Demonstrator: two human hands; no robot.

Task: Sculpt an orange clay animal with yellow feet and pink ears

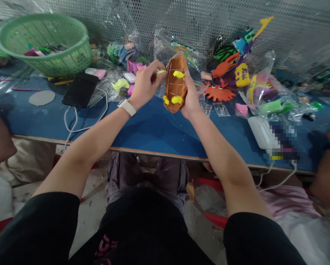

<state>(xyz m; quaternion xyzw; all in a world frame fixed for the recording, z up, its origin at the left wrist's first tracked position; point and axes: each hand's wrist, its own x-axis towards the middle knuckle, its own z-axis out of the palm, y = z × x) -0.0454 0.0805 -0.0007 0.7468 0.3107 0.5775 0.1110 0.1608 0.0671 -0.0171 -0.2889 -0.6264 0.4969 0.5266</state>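
In my right hand (191, 96) is a long brown boat-shaped piece (176, 86), held upright by its right side. Thin pale lines cross its face, and several bright yellow lumps (177, 99) sit on it. At its upper left edge, my left hand (147, 80) pinches a small pale yellow piece (161, 72) between thumb and fingers. Whether that piece touches the brown edge I cannot tell. Just left of my left hand lies a crumpled yellow lump (120, 85) on clear plastic, among pink and white lumps.
A green basket (83, 46) stands at the back left, before a perforated metal panel (142, 16). A black phone (80, 89) with a white cable lies left. Right are an orange crab figure (219, 92), plastic bags and a white device (260, 132). People sit on both sides.
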